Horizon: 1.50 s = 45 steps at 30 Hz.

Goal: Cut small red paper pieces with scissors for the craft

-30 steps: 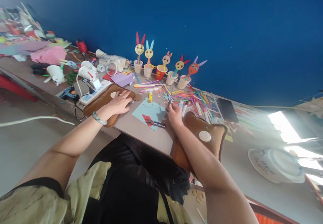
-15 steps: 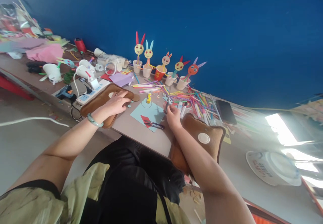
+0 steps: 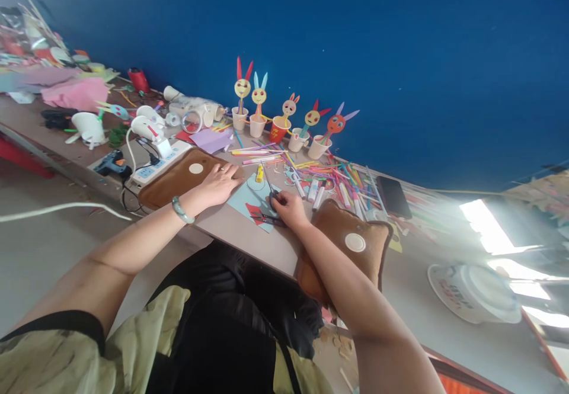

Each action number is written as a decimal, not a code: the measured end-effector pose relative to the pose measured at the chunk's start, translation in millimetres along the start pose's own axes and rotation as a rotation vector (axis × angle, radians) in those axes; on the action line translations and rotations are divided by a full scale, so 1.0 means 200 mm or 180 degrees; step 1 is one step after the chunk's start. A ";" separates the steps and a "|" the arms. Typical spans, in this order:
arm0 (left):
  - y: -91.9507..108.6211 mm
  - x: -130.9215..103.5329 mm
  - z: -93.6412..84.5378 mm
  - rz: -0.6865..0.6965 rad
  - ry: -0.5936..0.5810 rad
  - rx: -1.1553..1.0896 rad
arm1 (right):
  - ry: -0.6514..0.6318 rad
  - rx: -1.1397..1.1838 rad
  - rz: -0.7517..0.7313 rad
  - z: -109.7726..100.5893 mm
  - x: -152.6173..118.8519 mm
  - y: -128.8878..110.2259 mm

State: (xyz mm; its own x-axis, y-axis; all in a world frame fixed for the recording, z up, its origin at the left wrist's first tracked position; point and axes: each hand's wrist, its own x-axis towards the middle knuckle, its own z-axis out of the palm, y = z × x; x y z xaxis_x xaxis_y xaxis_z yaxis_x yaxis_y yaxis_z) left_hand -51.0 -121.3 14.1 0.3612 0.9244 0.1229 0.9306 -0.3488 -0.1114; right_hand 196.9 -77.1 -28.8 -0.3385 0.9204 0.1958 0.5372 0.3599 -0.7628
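My right hand (image 3: 290, 209) grips black-handled scissors (image 3: 272, 194), their blades pointing up and left over a light blue sheet of paper (image 3: 242, 199). A drawn circle shows on that sheet, with a small yellow object (image 3: 259, 173) at its upper edge. My left hand (image 3: 221, 183) lies with fingers stretched out at the sheet's left edge, partly over a brown plush cushion (image 3: 173, 182). On the sheet's lower part rest a red paper piece (image 3: 253, 211) and a dark-handled tool (image 3: 269, 220), partly hidden by my right hand.
Several rabbit-faced figures in paper cups, one a red cup (image 3: 279, 130), stand along the blue wall. Markers and coloured sticks (image 3: 329, 175) are strewn behind the sheet. A second brown cushion (image 3: 347, 243) is under my right forearm. A power strip (image 3: 162, 163) and glue gun (image 3: 112, 164) lie left.
My right hand has moved left with the scissors, which now tilt over the blue sheet. My left hand has slid right, off the cushion's middle to the sheet's edge.
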 end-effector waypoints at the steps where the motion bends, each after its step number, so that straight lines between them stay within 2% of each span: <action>1: 0.00 0.00 0.01 0.0019 -0.0025 0.0039 | -0.0022 -0.0030 -0.0006 0.00 0.00 0.00; 8: -0.07 -0.14 0.01 -0.0100 -0.0147 0.0260 | -0.0117 -0.0142 0.0030 -0.01 0.00 -0.02; 12: -0.08 -0.18 0.01 -0.0166 -0.0108 0.0440 | -0.0093 -0.0138 -0.0011 -0.01 -0.01 -0.02; 17: -0.06 -0.17 0.01 -0.0228 0.0092 0.0508 | -0.0082 -0.0141 -0.0032 -0.02 -0.01 -0.03; 23: -0.07 -0.17 -0.04 -0.0449 -0.0020 0.0366 | -0.0102 -0.0177 0.0006 -0.02 -0.01 -0.04; 27: -0.10 -0.17 -0.05 -0.0710 0.0028 0.0068 | -0.0116 -0.0133 -0.0016 -0.03 -0.01 -0.04; 32: -0.13 -0.16 -0.03 -0.0913 0.0325 -0.0412 | -0.0137 -0.0140 -0.0055 -0.03 -0.01 -0.04; 34: -0.11 -0.15 -0.02 -0.0839 0.0250 -0.0467 | -0.0131 -0.0161 -0.0061 -0.02 -0.01 -0.05; 37: -0.06 -0.14 -0.03 -0.0562 -0.0175 -0.0411 | -0.0120 -0.0150 -0.0061 -0.02 -0.01 -0.05; 39: -0.04 -0.13 -0.05 -0.0464 -0.0317 -0.0406 | -0.0112 -0.0121 -0.0036 -0.03 -0.01 -0.05; 45: -0.02 -0.02 -0.13 -0.0708 -0.0205 -0.0610 | -0.0040 0.0074 0.0117 -0.02 -0.01 -0.04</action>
State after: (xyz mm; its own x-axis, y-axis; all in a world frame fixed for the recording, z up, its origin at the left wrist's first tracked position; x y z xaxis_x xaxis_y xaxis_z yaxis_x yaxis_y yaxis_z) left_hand -54.4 -128.2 38.7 0.1484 0.9871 0.0599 0.9830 -0.1538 0.1002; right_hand 195.7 -80.7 -19.5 -0.3285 0.9308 0.1600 0.5314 0.3222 -0.7835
